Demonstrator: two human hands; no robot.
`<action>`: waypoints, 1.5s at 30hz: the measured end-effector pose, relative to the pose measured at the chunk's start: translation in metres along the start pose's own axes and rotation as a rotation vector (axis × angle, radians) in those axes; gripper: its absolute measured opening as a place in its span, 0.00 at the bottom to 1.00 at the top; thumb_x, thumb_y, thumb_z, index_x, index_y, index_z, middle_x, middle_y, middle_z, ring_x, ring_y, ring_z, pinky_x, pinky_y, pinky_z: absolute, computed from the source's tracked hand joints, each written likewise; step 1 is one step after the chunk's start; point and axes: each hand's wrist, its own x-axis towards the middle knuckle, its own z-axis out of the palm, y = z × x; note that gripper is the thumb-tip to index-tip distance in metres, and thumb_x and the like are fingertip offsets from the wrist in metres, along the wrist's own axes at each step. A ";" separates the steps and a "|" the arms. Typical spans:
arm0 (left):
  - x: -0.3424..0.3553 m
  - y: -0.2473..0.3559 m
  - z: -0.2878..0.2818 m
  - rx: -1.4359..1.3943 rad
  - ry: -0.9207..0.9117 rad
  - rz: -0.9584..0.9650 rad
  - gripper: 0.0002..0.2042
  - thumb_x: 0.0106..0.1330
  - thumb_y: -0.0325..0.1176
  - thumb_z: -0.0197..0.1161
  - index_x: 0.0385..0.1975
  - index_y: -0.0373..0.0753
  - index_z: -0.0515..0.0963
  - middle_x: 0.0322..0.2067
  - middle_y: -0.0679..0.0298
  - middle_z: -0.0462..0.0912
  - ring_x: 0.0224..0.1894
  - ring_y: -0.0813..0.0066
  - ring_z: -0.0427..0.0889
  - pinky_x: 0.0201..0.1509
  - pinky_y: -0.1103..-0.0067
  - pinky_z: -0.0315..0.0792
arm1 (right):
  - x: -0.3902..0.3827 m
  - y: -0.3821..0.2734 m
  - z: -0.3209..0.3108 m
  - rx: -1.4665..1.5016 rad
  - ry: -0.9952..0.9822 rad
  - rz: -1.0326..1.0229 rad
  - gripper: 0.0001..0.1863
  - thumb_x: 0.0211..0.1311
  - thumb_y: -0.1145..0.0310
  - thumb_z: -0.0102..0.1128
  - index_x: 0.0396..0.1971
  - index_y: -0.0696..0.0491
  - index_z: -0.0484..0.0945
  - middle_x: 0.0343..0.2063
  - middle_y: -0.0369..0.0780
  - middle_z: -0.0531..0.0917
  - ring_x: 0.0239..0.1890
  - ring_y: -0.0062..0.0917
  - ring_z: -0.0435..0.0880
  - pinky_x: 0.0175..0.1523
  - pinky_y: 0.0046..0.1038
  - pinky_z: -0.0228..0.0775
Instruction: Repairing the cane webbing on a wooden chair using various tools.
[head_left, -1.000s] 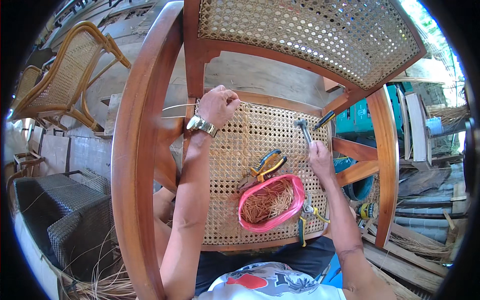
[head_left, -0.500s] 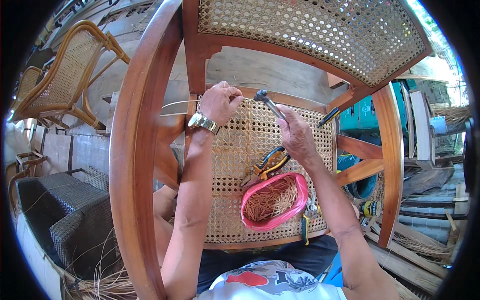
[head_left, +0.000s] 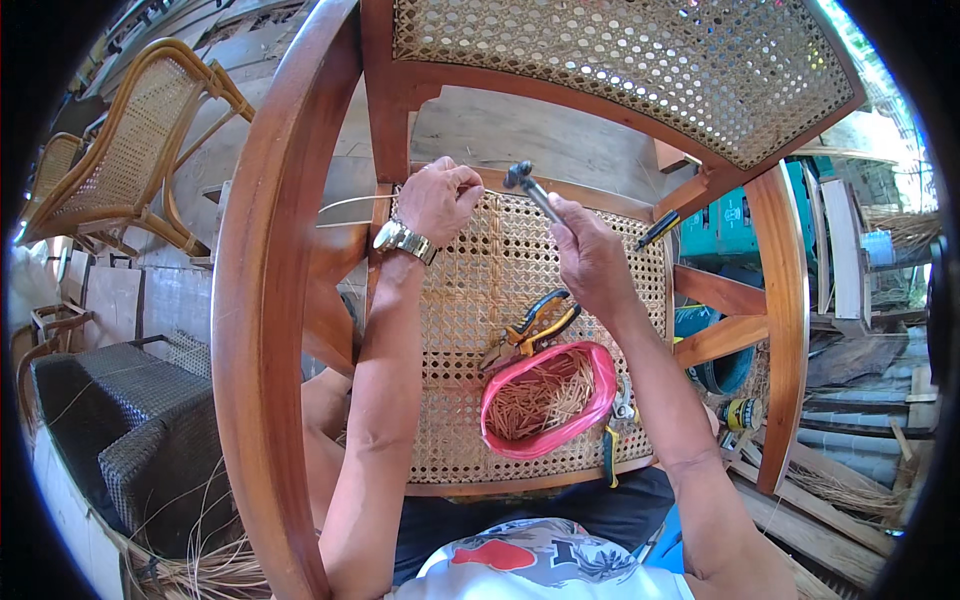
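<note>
My left hand (head_left: 440, 200), fingers curled, rests at the back-left corner of the caned seat (head_left: 455, 320), pinching something I cannot make out beside a pale cane strand (head_left: 345, 203). My right hand (head_left: 590, 255) grips a hammer (head_left: 536, 194), its head raised just right of my left fingers. Yellow-and-black pliers (head_left: 535, 327) lie mid-seat behind a pink plastic-lined container (head_left: 600, 390) of small wooden pegs (head_left: 530, 400). More pliers (head_left: 611, 458) are partly hidden right of it. A black-and-yellow tool (head_left: 657, 228) lies at the back-right corner.
The chair's wooden arms (head_left: 255, 300) flank my forearms, under its caned backrest (head_left: 630, 60). A rattan chair (head_left: 140, 140) and dark wicker furniture (head_left: 120, 430) stand left. At right are green crates (head_left: 730, 220), a can (head_left: 738, 414) and wooden planks (head_left: 810, 530).
My right hand has swung the hammer up and leftward from the seat's right side to near my left hand. My left hand stays at the corner, shifted very slightly.
</note>
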 end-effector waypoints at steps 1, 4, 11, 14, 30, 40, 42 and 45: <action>0.000 -0.001 0.001 0.006 -0.006 -0.010 0.08 0.66 0.42 0.64 0.34 0.48 0.87 0.32 0.59 0.82 0.39 0.54 0.84 0.43 0.61 0.78 | -0.001 -0.002 0.001 0.001 -0.002 0.002 0.18 0.71 0.72 0.57 0.59 0.49 0.73 0.34 0.50 0.80 0.34 0.48 0.84 0.38 0.47 0.75; 0.001 -0.003 0.001 0.016 0.014 0.014 0.09 0.67 0.42 0.65 0.36 0.45 0.85 0.31 0.60 0.81 0.38 0.57 0.83 0.42 0.64 0.76 | 0.000 -0.006 0.007 -0.037 0.092 -0.070 0.15 0.72 0.71 0.56 0.57 0.51 0.74 0.33 0.50 0.80 0.33 0.48 0.84 0.38 0.47 0.74; 0.001 -0.004 0.003 0.019 0.037 0.043 0.09 0.68 0.42 0.64 0.36 0.45 0.85 0.32 0.60 0.82 0.38 0.56 0.83 0.42 0.63 0.76 | 0.008 -0.005 -0.004 -0.060 -0.143 -0.016 0.20 0.72 0.71 0.55 0.62 0.51 0.70 0.32 0.53 0.81 0.33 0.51 0.83 0.37 0.47 0.73; -0.001 -0.001 0.001 0.007 0.029 0.030 0.10 0.69 0.43 0.64 0.37 0.45 0.85 0.33 0.59 0.82 0.38 0.55 0.84 0.42 0.62 0.76 | 0.000 -0.006 -0.001 -0.031 0.030 -0.037 0.20 0.70 0.75 0.56 0.61 0.53 0.71 0.33 0.54 0.81 0.35 0.52 0.83 0.41 0.48 0.74; 0.002 0.001 0.005 0.048 0.069 0.000 0.14 0.73 0.47 0.60 0.40 0.44 0.85 0.34 0.58 0.84 0.40 0.52 0.84 0.42 0.60 0.77 | 0.013 -0.009 -0.007 -0.102 -0.043 0.023 0.17 0.71 0.72 0.55 0.58 0.53 0.75 0.31 0.53 0.82 0.36 0.49 0.84 0.41 0.46 0.74; 0.002 0.006 0.012 0.025 0.141 -0.021 0.14 0.68 0.49 0.66 0.41 0.46 0.86 0.40 0.63 0.86 0.46 0.58 0.84 0.49 0.63 0.77 | -0.001 0.006 -0.009 -0.011 -0.079 0.181 0.15 0.72 0.68 0.56 0.56 0.53 0.75 0.27 0.48 0.81 0.28 0.42 0.83 0.35 0.42 0.73; -0.001 0.012 0.018 0.132 0.246 0.036 0.15 0.67 0.51 0.66 0.42 0.48 0.86 0.44 0.64 0.85 0.51 0.59 0.82 0.54 0.62 0.74 | -0.015 0.018 -0.019 0.012 -0.057 0.335 0.16 0.72 0.64 0.58 0.55 0.53 0.75 0.19 0.40 0.76 0.22 0.28 0.78 0.30 0.35 0.68; -0.003 0.023 0.023 0.199 0.170 -0.003 0.20 0.63 0.56 0.68 0.47 0.51 0.85 0.52 0.65 0.83 0.63 0.60 0.73 0.68 0.59 0.61 | -0.036 0.037 -0.031 0.137 -0.130 0.535 0.16 0.71 0.63 0.60 0.54 0.51 0.76 0.18 0.37 0.74 0.21 0.23 0.75 0.28 0.31 0.65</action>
